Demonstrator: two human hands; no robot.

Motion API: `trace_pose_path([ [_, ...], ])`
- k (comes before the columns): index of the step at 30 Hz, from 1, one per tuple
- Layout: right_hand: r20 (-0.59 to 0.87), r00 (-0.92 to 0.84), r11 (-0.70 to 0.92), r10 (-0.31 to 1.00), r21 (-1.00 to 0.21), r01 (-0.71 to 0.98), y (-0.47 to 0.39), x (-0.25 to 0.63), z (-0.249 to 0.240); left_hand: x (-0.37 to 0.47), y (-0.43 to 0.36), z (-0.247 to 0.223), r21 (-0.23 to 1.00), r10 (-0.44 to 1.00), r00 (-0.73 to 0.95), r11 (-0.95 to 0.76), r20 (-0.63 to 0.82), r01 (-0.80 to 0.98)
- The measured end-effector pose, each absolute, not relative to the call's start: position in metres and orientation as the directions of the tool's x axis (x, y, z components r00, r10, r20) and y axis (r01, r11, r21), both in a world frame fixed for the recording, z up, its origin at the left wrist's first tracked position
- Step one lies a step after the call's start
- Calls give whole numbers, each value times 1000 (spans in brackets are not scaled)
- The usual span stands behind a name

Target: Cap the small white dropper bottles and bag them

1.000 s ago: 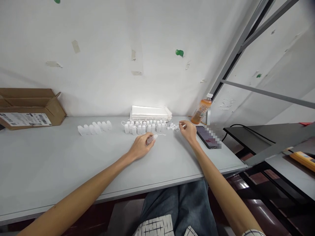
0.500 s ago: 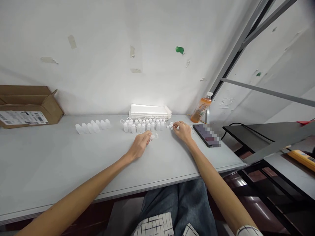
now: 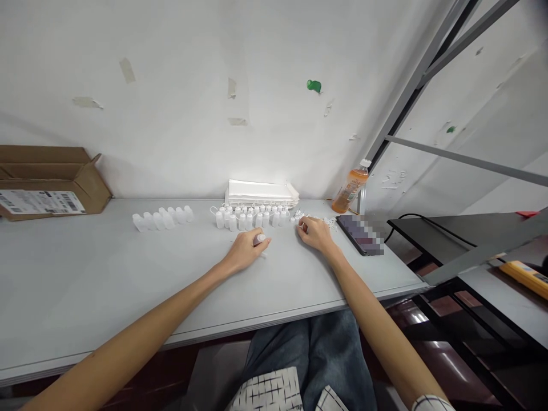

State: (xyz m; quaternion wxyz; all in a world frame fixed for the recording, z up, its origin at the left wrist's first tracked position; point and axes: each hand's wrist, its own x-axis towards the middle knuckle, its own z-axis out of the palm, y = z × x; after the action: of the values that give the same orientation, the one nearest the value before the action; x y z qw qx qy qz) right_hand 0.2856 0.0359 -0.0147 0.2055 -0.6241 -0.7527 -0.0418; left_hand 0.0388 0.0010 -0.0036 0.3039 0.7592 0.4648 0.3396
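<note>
My left hand [image 3: 244, 250] is closed around a small white plastic bottle [image 3: 260, 239], whose top shows between thumb and fingers above the table. My right hand [image 3: 315, 233] is closed in a pinch just beside a scatter of small white pieces [image 3: 296, 217]; what its fingertips hold, if anything, is too small to make out. More loose white pieces [image 3: 331, 223] lie behind that hand. Several upright white capped bottles [image 3: 249, 221], some with looped straps, stand in rows beyond my hands. Farther left is a slanting row of translucent bottles [image 3: 159, 220] that look uncapped.
A stack of flat white packets [image 3: 261, 191] lies against the wall behind the rows. An orange drink bottle [image 3: 351, 188] and a phone [image 3: 359, 235] are on the right, near a metal frame. At the far left sits an open cardboard box [image 3: 47, 185].
My left hand has turned, so the bottle's top now faces up between the fingers. My right hand has drawn slightly back from the small white pieces, towards me.
</note>
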Motion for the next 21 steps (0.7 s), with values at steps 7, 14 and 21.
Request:
trace_pose_path([
  [7, 184, -149, 237, 972, -759, 606, 31, 275, -4, 31, 9, -3, 566, 888, 430, -441, 163, 696],
  [14, 114, -389, 200, 914, -962, 187, 6, 240, 14, 33, 7, -7, 252, 892, 442, -450, 91, 857],
  [21, 134, -410, 208, 902, -968, 141, 6, 221, 5, 39, 3, -6, 163, 903, 426, -428, 50, 889],
])
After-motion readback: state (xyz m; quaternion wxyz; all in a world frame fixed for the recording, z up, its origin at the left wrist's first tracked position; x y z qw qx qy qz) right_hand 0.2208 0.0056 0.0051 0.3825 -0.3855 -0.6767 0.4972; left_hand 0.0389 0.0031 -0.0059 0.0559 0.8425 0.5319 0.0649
